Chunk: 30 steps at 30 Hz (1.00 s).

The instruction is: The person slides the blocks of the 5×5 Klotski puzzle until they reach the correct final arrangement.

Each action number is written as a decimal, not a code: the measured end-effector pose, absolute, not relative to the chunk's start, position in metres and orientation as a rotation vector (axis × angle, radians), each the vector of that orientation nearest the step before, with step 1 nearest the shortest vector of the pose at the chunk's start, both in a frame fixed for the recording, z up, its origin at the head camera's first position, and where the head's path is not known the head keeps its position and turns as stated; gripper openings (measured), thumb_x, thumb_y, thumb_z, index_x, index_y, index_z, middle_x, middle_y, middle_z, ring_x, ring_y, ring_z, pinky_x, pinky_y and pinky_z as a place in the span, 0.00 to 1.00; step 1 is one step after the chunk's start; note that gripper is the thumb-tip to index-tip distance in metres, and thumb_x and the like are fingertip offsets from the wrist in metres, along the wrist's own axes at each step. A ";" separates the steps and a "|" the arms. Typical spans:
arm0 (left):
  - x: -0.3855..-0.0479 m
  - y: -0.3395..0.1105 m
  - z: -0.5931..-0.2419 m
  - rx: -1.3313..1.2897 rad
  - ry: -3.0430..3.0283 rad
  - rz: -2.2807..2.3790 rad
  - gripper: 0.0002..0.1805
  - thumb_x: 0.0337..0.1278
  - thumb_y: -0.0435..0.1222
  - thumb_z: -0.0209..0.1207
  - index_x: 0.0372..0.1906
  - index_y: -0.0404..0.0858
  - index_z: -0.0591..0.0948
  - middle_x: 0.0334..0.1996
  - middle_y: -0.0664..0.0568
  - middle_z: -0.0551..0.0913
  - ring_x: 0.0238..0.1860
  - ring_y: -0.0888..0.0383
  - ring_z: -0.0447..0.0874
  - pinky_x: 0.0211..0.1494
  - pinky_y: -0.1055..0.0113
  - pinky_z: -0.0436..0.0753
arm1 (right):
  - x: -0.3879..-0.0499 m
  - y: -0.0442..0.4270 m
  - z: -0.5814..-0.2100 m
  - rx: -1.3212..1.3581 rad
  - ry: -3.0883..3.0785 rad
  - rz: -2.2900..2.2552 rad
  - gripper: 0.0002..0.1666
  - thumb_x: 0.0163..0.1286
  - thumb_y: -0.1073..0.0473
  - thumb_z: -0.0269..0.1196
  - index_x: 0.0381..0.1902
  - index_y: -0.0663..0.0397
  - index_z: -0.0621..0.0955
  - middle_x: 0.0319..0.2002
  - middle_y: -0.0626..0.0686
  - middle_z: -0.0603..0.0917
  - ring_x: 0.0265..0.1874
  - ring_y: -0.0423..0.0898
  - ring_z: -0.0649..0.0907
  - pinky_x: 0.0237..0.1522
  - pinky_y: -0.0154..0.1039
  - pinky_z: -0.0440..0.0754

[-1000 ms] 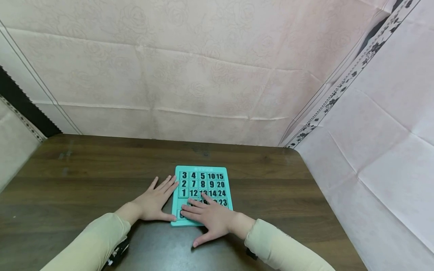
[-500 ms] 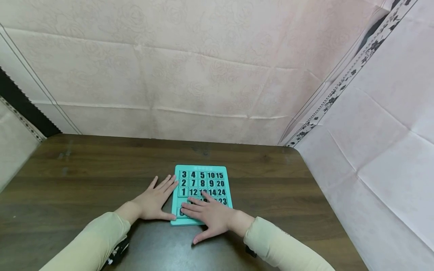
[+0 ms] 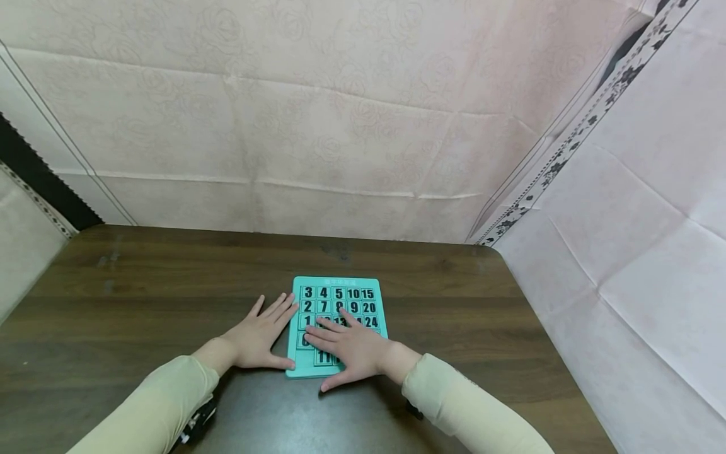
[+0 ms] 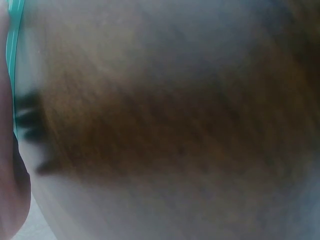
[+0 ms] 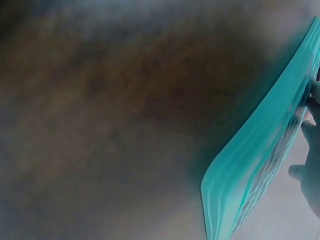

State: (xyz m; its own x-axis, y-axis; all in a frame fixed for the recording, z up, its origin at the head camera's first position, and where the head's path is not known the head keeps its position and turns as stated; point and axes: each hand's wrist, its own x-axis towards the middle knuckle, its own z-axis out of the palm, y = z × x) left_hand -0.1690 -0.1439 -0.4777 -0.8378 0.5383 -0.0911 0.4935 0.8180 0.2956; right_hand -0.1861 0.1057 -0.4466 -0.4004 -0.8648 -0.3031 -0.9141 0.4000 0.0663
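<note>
A turquoise number slide puzzle [image 3: 337, 282] lies flat on the table, its tiles marked with black numbers. My left hand [image 3: 258, 338] is spread at its left edge, with fingertips at the upper left side and the thumb at the lower left corner. My right hand [image 3: 358, 348] lies over the board's lower right part with straight fingers, covering several tiles. One fingertip touches the leftmost tile [image 3: 304, 340] of the fourth row. Below that tile, the bottom left slot has no tile. The puzzle's edge [image 5: 225, 190] shows in the right wrist view, with fingers above it.
The dark wooden table [image 3: 170, 277] extends around the puzzle. A pale patterned cloth [image 3: 340, 126] hangs behind it, and another white cloth [image 3: 641, 252] stands along the right side. A dark strip [image 3: 40, 176] shows at the left.
My right hand has moved a little away from me over the board. The leftmost tile has slid from the bottom row up to the fourth row. My left hand stays in place.
</note>
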 end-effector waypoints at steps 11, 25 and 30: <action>-0.169 -0.144 -0.478 0.814 2.831 0.399 0.62 0.41 0.75 0.48 0.73 0.36 0.50 0.75 0.43 0.44 0.75 0.44 0.42 0.71 0.37 0.41 | -0.189 0.105 -0.448 -1.577 2.445 0.343 0.53 0.61 0.22 0.42 0.74 0.39 0.41 0.75 0.40 0.41 0.75 0.42 0.43 0.73 0.56 0.40; -0.168 -0.144 -0.477 0.805 2.824 0.407 0.61 0.42 0.74 0.49 0.73 0.36 0.50 0.75 0.43 0.44 0.75 0.43 0.42 0.71 0.37 0.42 | -0.188 0.102 -0.443 -1.540 2.443 0.260 0.50 0.63 0.24 0.43 0.75 0.38 0.45 0.75 0.39 0.44 0.75 0.43 0.45 0.73 0.55 0.42; -0.168 -0.144 -0.476 0.802 2.824 0.408 0.61 0.41 0.74 0.49 0.73 0.36 0.51 0.75 0.43 0.44 0.75 0.43 0.42 0.70 0.37 0.41 | -0.183 0.107 -0.441 -1.589 2.430 0.216 0.51 0.62 0.24 0.46 0.75 0.38 0.44 0.75 0.40 0.44 0.75 0.44 0.46 0.73 0.55 0.44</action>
